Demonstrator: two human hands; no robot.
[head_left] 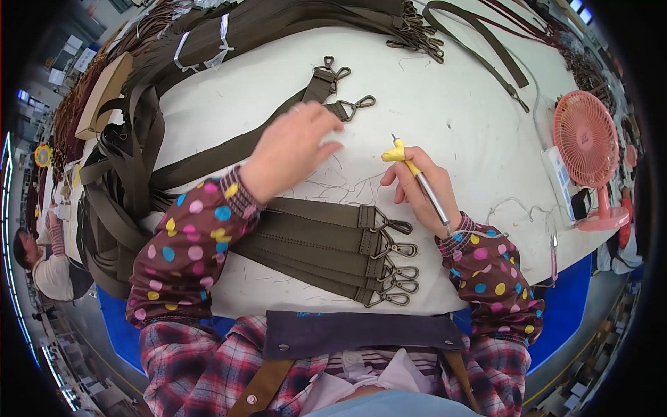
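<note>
My right hand (427, 191) is closed around a pen-shaped tool (429, 191) with a silver barrel, a yellow-wrapped front and a thin metal tip. A thin wire leaves its rear end. The tip points away from me, above the white table. Slightly blurred, my left hand (295, 146) hovers over a dark olive webbing strap (208, 161), its thumb apart from the fingers. Beyond its fingers lie the strap ends with metal snap hooks (358, 105). Nearer to me, several similar straps (306, 243) lie side by side, their snap hooks (399, 249) pointing right.
A tangled heap of straps (114, 208) lies at the left, beside a cardboard box (104, 97). Bundled straps (271, 24) stretch along the back. A pink fan (587, 139) stands at the right, near a white power strip (558, 181). Loose threads (340, 187) dot the white tabletop (445, 90).
</note>
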